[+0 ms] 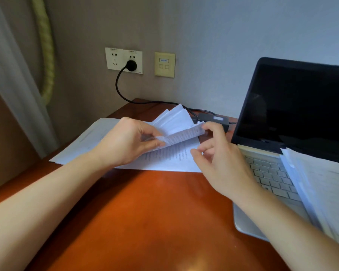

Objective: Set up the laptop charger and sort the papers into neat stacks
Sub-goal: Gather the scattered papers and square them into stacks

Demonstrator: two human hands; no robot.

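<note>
Several white printed sheets (176,122) are lifted and fanned over a flat sheet (164,161) on the brown desk (145,212). My left hand (125,141) pinches the lifted sheets at their lower left corner. My right hand (215,153) hovers with loosely curled fingers, its index fingertip at the right end of the bent paper edge. A black plug (131,65) sits in the wall socket; its cable (119,90) runs to the black charger brick (213,119) behind the papers. The open laptop (294,106) stands at the right, screen dark.
Another paper pile (90,139) lies flat at the left, under my left hand. More sheets (321,184) lie across the laptop's keyboard (268,173) at the right. A curtain (18,85) hangs at the left, and a beige network wall plate (164,64) sits beside the socket.
</note>
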